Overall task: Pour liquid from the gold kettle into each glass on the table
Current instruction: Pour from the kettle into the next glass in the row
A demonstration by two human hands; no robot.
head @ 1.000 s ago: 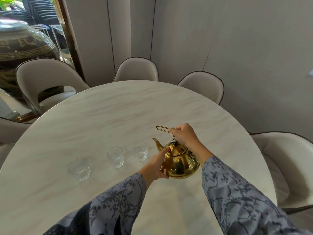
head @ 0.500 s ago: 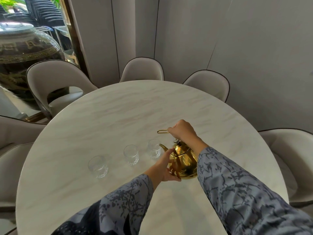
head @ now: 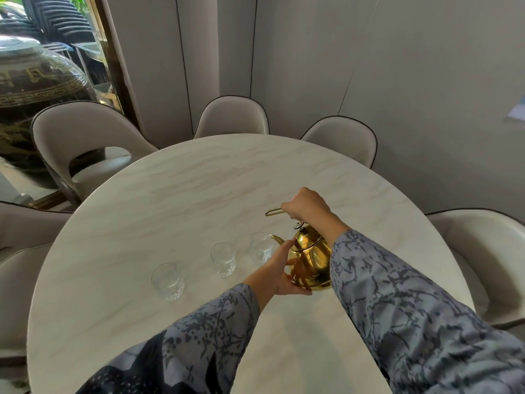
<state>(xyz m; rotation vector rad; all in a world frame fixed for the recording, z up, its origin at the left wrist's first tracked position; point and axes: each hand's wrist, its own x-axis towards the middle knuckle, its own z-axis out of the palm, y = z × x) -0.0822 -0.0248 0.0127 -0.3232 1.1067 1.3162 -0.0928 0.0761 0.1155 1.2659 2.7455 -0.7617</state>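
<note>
The gold kettle (head: 311, 258) is tilted to the left above the round marble table (head: 199, 194). Its spout tip hangs over the rim of the right glass (head: 260, 248). My right hand (head: 305, 207) grips the kettle's wire handle from above. My left hand (head: 281, 270) is cupped against the kettle's lower left side and holds it. Two more clear glasses stand in a row to the left: the middle glass (head: 223, 258) and the left glass (head: 168, 280). I cannot tell whether liquid is flowing.
Beige chairs ring the table: one at far left (head: 82, 132), two behind (head: 231, 116) (head: 342, 137), one at right (head: 483, 251). A large dark jar (head: 31, 89) stands behind glass at the back left. Grey wall panels close the back.
The kettle has been lifted and tipped leftward, so its spout now reaches the right glass. Both hands have stayed on it. The camera has shifted, moving the scene rightward in view.
</note>
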